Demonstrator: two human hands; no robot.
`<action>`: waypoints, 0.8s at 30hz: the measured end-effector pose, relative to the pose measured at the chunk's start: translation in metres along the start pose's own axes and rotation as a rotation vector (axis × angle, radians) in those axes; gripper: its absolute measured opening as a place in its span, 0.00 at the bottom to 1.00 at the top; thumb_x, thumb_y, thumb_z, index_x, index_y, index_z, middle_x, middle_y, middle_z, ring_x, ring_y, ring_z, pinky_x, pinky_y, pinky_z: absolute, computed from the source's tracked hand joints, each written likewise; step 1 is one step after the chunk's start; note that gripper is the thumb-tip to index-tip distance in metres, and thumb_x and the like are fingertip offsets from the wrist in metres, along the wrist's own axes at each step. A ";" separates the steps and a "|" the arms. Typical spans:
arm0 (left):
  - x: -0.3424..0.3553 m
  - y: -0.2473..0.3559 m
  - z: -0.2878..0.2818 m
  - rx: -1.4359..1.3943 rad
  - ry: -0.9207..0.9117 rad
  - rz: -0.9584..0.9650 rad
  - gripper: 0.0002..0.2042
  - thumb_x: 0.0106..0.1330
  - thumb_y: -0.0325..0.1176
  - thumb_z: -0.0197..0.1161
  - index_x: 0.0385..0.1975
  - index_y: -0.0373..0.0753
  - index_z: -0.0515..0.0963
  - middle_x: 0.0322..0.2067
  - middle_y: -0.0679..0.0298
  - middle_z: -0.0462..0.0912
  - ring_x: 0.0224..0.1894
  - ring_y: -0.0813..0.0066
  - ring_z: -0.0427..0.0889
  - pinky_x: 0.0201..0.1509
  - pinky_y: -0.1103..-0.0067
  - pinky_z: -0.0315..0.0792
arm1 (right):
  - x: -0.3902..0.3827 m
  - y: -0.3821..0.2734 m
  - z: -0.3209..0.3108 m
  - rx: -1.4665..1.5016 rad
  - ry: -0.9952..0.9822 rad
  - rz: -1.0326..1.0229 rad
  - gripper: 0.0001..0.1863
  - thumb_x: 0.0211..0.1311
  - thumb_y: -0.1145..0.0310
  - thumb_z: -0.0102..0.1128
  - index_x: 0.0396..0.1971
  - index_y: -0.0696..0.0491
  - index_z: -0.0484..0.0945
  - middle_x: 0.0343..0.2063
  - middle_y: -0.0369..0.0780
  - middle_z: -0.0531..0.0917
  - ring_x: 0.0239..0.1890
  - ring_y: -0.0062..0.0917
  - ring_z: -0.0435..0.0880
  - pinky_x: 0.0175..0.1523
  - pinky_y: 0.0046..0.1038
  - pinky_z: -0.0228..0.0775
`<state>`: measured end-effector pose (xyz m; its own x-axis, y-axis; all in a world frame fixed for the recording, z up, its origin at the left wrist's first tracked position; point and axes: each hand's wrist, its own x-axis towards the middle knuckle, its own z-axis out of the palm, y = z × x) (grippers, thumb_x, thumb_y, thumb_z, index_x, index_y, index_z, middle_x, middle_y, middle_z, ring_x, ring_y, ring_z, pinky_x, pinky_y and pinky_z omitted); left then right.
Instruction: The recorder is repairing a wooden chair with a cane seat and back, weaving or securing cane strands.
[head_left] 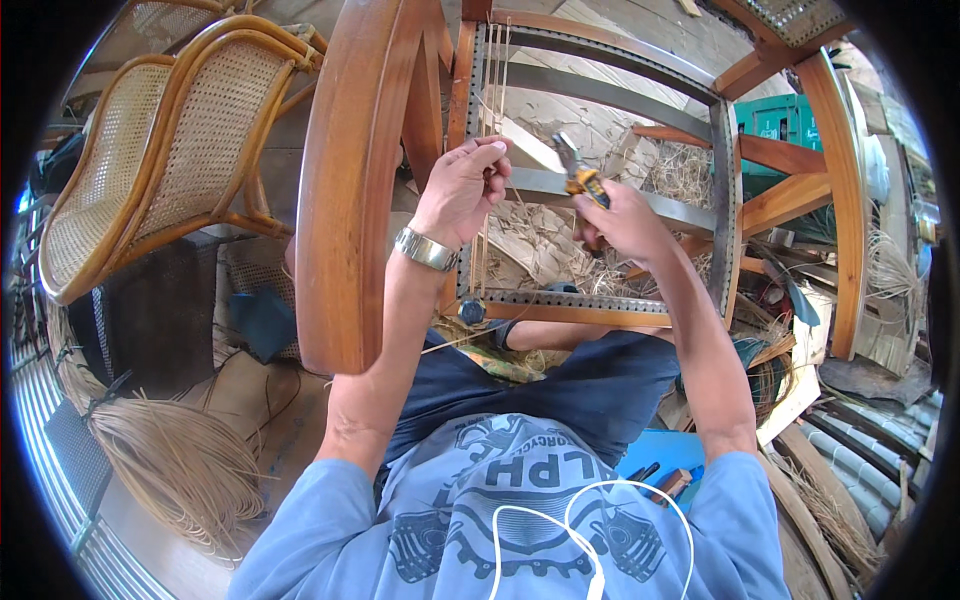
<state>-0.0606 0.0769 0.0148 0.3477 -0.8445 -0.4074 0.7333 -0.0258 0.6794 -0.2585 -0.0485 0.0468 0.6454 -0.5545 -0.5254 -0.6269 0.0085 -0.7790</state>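
Observation:
A wooden chair frame (590, 315) stands in front of me, its open seat edged with rows of small holes. Several thin cane strands (482, 245) run from front to back along the left side of the seat opening. My left hand (462, 188) is over these strands, its thumb and fingers pinched together on a cane strand; the fingertips partly hide it. My right hand (625, 222) is wrapped round pliers (582, 180) with yellow and black handles. The pliers' metal jaws point up and left, over the seat opening, apart from the strands.
The chair's wide wooden arm (345, 200) rises beside my left forearm. A rattan chair (180, 150) stands at far left, above a bundle of cane (175, 470). Shavings (680, 165) litter the floor beneath the frame. A green crate (785, 125) is at right.

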 end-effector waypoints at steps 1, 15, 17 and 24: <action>0.001 0.000 -0.001 -0.011 -0.001 -0.024 0.08 0.70 0.31 0.59 0.44 0.35 0.76 0.25 0.69 0.78 0.20 0.87 0.71 0.22 0.89 0.64 | 0.010 -0.007 0.006 0.047 -0.048 0.112 0.15 0.68 0.59 0.57 0.36 0.58 0.77 0.21 0.37 0.83 0.25 0.18 0.84 0.32 0.25 0.74; 0.008 -0.009 -0.005 0.020 -0.002 -0.061 0.11 0.69 0.31 0.59 0.47 0.34 0.74 0.23 0.69 0.77 0.18 0.87 0.70 0.19 0.90 0.63 | 0.044 -0.035 0.019 -0.234 -0.153 0.019 0.14 0.67 0.59 0.57 0.39 0.56 0.79 0.22 0.38 0.84 0.27 0.20 0.85 0.36 0.27 0.74; 0.008 -0.008 -0.006 0.024 0.003 -0.062 0.11 0.69 0.31 0.59 0.47 0.34 0.74 0.23 0.69 0.77 0.18 0.87 0.70 0.19 0.90 0.63 | 0.043 -0.031 0.019 -0.300 -0.122 -0.019 0.15 0.66 0.58 0.58 0.41 0.55 0.79 0.21 0.39 0.83 0.27 0.21 0.85 0.36 0.28 0.74; 0.005 -0.005 -0.003 0.122 0.022 -0.046 0.10 0.69 0.31 0.58 0.47 0.35 0.74 0.23 0.69 0.78 0.18 0.87 0.69 0.19 0.90 0.63 | 0.044 -0.021 0.026 -0.361 -0.027 -0.140 0.17 0.65 0.56 0.59 0.44 0.52 0.80 0.21 0.42 0.82 0.24 0.24 0.83 0.35 0.30 0.72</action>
<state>-0.0605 0.0739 0.0075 0.3291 -0.8291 -0.4519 0.6729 -0.1299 0.7283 -0.2057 -0.0521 0.0308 0.7436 -0.5074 -0.4355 -0.6425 -0.3619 -0.6755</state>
